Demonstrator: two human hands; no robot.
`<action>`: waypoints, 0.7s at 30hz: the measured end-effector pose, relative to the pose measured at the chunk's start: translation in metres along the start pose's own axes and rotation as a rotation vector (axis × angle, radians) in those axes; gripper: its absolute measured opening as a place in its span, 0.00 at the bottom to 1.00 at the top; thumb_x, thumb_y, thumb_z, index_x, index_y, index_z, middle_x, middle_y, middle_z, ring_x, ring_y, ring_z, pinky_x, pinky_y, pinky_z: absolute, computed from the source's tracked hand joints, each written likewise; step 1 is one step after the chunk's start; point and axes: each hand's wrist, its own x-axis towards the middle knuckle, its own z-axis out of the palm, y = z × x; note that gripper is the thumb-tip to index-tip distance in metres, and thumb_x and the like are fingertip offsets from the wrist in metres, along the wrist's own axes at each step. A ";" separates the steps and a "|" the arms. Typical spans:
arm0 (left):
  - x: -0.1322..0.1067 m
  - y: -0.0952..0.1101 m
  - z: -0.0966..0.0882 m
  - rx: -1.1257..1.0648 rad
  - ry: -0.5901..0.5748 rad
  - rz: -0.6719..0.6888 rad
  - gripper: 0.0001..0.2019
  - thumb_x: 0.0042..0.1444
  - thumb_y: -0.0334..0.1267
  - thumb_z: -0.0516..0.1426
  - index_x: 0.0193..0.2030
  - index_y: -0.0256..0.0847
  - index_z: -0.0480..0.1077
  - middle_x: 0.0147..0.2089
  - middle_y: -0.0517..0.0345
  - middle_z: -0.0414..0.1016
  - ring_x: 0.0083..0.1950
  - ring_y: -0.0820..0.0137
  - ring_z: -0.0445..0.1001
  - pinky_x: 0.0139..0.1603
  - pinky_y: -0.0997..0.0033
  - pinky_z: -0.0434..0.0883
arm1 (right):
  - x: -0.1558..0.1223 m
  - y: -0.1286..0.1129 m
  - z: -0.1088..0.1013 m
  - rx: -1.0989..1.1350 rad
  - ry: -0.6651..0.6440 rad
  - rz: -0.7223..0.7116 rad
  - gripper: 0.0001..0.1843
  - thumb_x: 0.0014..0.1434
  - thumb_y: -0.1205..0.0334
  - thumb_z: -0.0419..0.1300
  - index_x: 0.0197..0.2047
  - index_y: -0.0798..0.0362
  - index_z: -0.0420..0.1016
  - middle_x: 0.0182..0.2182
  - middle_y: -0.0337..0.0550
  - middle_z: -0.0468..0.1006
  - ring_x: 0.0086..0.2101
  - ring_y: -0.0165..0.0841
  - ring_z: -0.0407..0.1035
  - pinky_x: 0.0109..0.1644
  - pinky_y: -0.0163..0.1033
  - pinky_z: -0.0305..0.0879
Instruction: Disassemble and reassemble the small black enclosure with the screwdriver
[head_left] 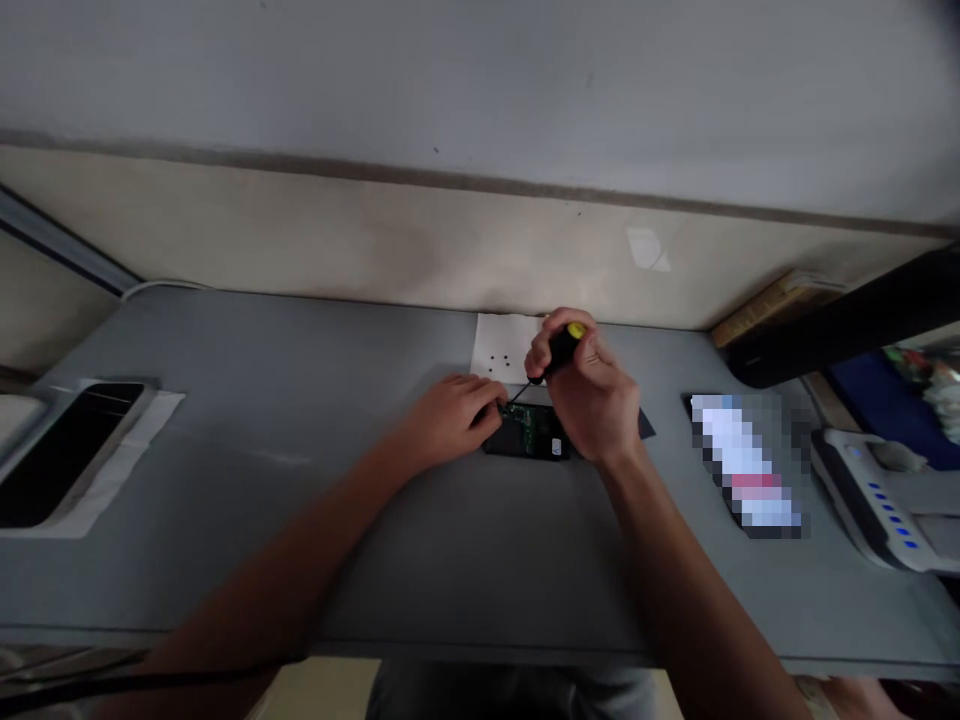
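Near the middle of the desk lies an opened black phone-like device (541, 443), its green circuit board bare and a small white label at its right. My left hand (456, 415) holds its left end, with curled fingers near the top left corner. My right hand (600, 405) is wrapped round a screwdriver (564, 350) with a black handle and a yellow end. The thin shaft slants down left to the board's upper left, close to my left fingertips. Behind the device, a white paper (491, 333) carries several tiny dark screws. A flat dark piece (646, 425) shows partly behind my right wrist.
On the grey desk (390, 560), a dark tablet-like slab (75, 450) rests at the left. To the right are a phone with a lit, blurred screen (742, 465), a white device with blue buttons (877, 500) and a long black cylinder (840, 320). A wall stands behind.
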 end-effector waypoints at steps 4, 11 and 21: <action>0.000 0.000 0.001 -0.018 0.009 0.002 0.10 0.62 0.30 0.51 0.43 0.43 0.72 0.40 0.56 0.81 0.43 0.64 0.79 0.51 0.62 0.73 | -0.001 0.003 0.001 0.028 0.092 -0.006 0.19 0.68 0.37 0.48 0.41 0.43 0.60 0.24 0.34 0.57 0.24 0.33 0.57 0.31 0.42 0.64; 0.001 0.001 0.000 -0.027 0.016 -0.020 0.11 0.61 0.30 0.51 0.43 0.44 0.73 0.41 0.56 0.81 0.44 0.64 0.79 0.53 0.61 0.73 | 0.002 0.009 -0.002 0.026 0.127 0.021 0.19 0.67 0.37 0.50 0.38 0.44 0.59 0.29 0.38 0.65 0.28 0.34 0.63 0.34 0.43 0.67; 0.001 0.001 0.000 -0.042 0.008 -0.011 0.11 0.61 0.30 0.50 0.43 0.43 0.73 0.41 0.56 0.81 0.43 0.63 0.78 0.53 0.60 0.73 | 0.001 0.009 -0.003 -0.001 0.121 0.034 0.21 0.69 0.35 0.44 0.37 0.43 0.56 0.24 0.33 0.55 0.22 0.33 0.55 0.29 0.41 0.63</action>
